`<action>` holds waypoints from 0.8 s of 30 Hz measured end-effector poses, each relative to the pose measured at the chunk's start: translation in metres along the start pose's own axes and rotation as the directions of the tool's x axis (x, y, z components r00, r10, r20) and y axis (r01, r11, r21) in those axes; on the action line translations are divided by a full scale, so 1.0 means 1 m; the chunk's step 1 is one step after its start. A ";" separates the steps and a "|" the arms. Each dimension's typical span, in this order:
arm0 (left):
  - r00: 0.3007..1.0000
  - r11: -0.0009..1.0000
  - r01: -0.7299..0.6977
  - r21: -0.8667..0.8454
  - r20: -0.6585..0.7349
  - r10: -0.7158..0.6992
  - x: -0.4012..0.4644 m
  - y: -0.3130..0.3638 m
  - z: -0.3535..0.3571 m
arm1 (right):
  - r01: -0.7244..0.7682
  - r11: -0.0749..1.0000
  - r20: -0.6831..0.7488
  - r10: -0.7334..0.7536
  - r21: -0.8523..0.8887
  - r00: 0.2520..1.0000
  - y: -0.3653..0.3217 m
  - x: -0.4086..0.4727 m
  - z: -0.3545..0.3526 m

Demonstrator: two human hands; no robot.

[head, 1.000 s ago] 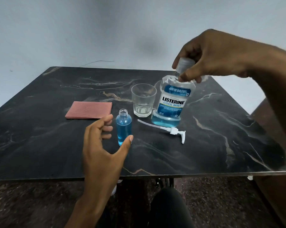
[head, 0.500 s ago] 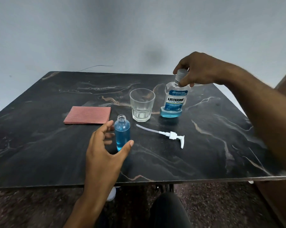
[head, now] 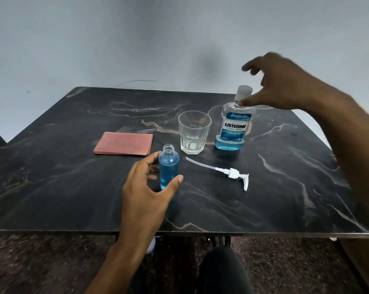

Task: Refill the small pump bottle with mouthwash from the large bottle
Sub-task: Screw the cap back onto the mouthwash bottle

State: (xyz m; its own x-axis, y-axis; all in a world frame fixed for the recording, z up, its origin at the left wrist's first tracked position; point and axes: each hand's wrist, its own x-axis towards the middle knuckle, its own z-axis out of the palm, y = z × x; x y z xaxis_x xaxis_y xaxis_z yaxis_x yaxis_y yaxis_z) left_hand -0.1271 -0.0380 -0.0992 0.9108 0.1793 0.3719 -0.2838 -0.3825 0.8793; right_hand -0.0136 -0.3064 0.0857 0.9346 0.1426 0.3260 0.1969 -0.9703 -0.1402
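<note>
Right hand (head: 285, 81) lets go of the capped big bottle (head: 234, 124), fingers spread; left hand (head: 145, 187) cups the filled small bottle (head: 168, 168) loosely, so pump (head: 232, 172) is next.

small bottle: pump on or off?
Off. The small bottle stands open-necked, nearly full of blue liquid; the pump lies on the table beside it.

The worktop (head: 264, 187) looks like polished black stone with pale veins, faintly glossy. The small pump bottle (head: 168, 166) and large bottle (head: 235, 124) are clear, smooth plastic; the large one bears a glossy label. The tumbler (head: 194, 132) is faceted clear glass. The pump head (head: 232, 172) is white plastic. The pink cloth (head: 124, 143) looks matt and ribbed.
</note>
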 end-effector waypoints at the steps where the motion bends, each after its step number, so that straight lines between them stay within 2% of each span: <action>1: 1.000 1.000 0.000 0.000 0.000 0.000 0.001 0.000 0.000 | 0.037 0.999 -0.128 -0.033 0.027 0.991 -0.003 -0.012 -0.001; 3: 1.000 1.000 0.001 0.000 -0.001 -0.001 0.002 -0.001 -0.001 | 0.159 0.986 -0.345 -0.130 0.058 0.930 -0.016 -0.041 0.007; 4: 1.000 1.000 0.000 0.000 0.000 0.000 0.003 -0.002 -0.001 | 0.196 0.978 -0.359 -0.158 0.074 0.920 -0.024 -0.056 0.015; 5: 1.000 1.000 -0.001 -0.002 -0.001 0.001 0.003 -0.002 -0.001 | 0.202 0.973 -0.299 -0.163 0.107 0.940 -0.030 -0.068 0.025; 8: 1.000 1.000 0.002 -0.007 0.000 -0.002 0.003 -0.004 0.000 | 0.080 0.975 0.031 -0.089 0.206 0.996 -0.034 -0.088 0.061; 10: 1.000 1.000 0.007 -0.008 0.005 -0.007 0.002 -0.004 0.000 | 0.029 0.980 0.164 -0.062 0.197 0.985 -0.025 -0.094 0.080; 13: 1.000 1.000 0.012 -0.011 -0.002 -0.012 0.001 -0.004 0.001 | 0.028 0.990 0.301 -0.070 0.141 0.951 -0.015 -0.100 0.097; 21: 0.999 0.999 0.043 -0.028 0.004 -0.043 0.003 -0.005 0.003 | -0.016 0.989 0.340 -0.035 0.145 0.940 -0.006 -0.103 0.106; 24: 0.999 0.998 0.045 -0.036 -0.001 -0.045 0.005 -0.004 0.003 | -0.026 0.981 0.301 -0.034 0.193 0.953 -0.006 -0.102 0.100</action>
State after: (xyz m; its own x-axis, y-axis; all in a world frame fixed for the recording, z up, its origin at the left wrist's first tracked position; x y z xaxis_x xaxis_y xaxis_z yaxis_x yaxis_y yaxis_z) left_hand -0.1210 -0.0387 -0.1016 0.9225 0.1970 0.3320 -0.2530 -0.3410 0.9054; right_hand -0.0801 -0.2958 -0.0401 0.9731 0.2277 0.0343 0.2262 -0.9178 -0.3263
